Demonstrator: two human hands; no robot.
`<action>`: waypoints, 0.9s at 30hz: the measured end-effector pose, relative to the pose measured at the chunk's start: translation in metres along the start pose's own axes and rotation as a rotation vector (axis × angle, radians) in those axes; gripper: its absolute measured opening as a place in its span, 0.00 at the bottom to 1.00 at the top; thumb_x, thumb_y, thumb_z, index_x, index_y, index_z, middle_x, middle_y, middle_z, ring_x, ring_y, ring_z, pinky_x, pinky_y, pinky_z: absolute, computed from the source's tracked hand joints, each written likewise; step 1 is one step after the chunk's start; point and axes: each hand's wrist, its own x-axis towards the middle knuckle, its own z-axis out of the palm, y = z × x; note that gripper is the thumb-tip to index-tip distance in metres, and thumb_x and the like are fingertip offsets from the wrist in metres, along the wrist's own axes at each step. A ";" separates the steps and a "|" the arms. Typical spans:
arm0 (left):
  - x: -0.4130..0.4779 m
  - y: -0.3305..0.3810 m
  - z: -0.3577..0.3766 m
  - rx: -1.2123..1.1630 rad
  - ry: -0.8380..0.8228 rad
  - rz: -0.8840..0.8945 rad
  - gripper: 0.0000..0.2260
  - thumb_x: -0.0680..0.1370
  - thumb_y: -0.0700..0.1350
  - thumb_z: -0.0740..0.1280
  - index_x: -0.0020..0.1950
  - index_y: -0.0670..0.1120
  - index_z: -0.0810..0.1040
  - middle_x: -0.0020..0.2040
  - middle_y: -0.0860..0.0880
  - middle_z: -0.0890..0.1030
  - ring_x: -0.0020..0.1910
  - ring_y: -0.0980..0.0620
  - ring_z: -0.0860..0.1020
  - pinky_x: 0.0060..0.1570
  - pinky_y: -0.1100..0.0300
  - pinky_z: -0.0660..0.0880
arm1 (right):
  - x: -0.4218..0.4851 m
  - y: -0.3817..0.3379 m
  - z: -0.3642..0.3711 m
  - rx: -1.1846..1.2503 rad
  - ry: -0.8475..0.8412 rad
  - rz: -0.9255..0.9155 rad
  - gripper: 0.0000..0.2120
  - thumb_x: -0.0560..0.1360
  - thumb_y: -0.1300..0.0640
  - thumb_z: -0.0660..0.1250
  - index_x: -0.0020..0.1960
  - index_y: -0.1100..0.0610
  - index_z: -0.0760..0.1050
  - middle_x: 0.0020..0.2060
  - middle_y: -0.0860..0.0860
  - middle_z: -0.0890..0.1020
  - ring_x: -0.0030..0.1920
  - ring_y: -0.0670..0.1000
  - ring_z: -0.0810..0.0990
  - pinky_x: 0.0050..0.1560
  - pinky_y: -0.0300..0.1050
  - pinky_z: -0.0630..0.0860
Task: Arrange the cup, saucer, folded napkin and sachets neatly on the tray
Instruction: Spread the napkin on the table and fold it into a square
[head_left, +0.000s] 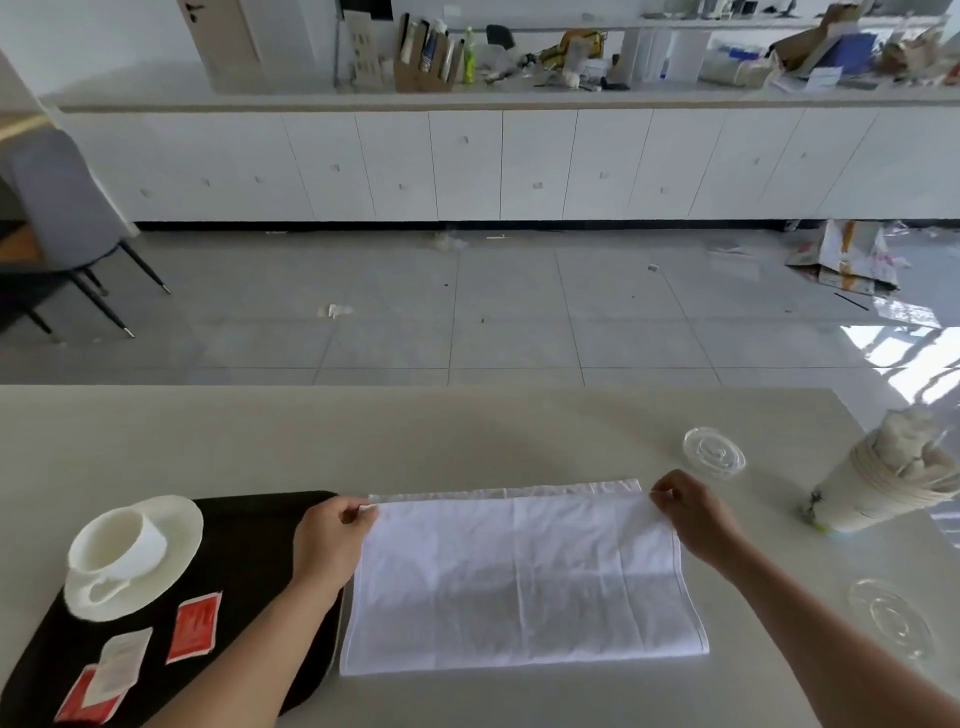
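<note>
Both hands (332, 535) (696, 514) pinching napkin (519, 582) corners.

On the pale tabletop (467, 441) lies one black rounded tray (270, 525) at the near left. It bears one white ceramic cup (117, 540), one white round saucer (176, 519) and three flat sachets: one red sachet (195, 626), one white sachet (120, 665) and one more red sachet (85, 699) partly beneath it. One white cloth napkin (519, 582) lies right of the tray. Two bare hands are in view: the left hand (332, 540) and the right hand (696, 517). Two clear round plastic lids sit at the right, the far lid (712, 451) and the near lid (889, 618). One stack of paper cups (883, 488) lies tipped at the far right.
</note>
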 end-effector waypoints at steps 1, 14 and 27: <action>0.007 0.000 0.002 0.033 0.007 0.001 0.02 0.74 0.45 0.72 0.44 0.46 0.83 0.39 0.52 0.83 0.42 0.51 0.81 0.41 0.56 0.75 | 0.007 -0.002 0.002 -0.003 0.006 -0.002 0.08 0.77 0.58 0.66 0.40 0.50 0.74 0.37 0.50 0.81 0.38 0.55 0.79 0.42 0.51 0.76; 0.031 -0.010 0.024 0.559 0.117 0.187 0.12 0.73 0.44 0.72 0.55 0.45 0.80 0.48 0.45 0.81 0.49 0.41 0.78 0.45 0.49 0.75 | 0.051 -0.004 0.031 -0.143 0.116 -0.081 0.06 0.74 0.55 0.71 0.51 0.53 0.80 0.47 0.52 0.81 0.46 0.57 0.81 0.44 0.47 0.75; -0.078 -0.065 0.065 0.800 -0.198 0.467 0.29 0.78 0.65 0.49 0.77 0.55 0.60 0.78 0.41 0.58 0.76 0.38 0.56 0.72 0.42 0.52 | -0.070 0.003 0.119 -0.630 0.012 -0.608 0.32 0.79 0.34 0.51 0.78 0.48 0.57 0.79 0.47 0.55 0.79 0.55 0.50 0.75 0.58 0.50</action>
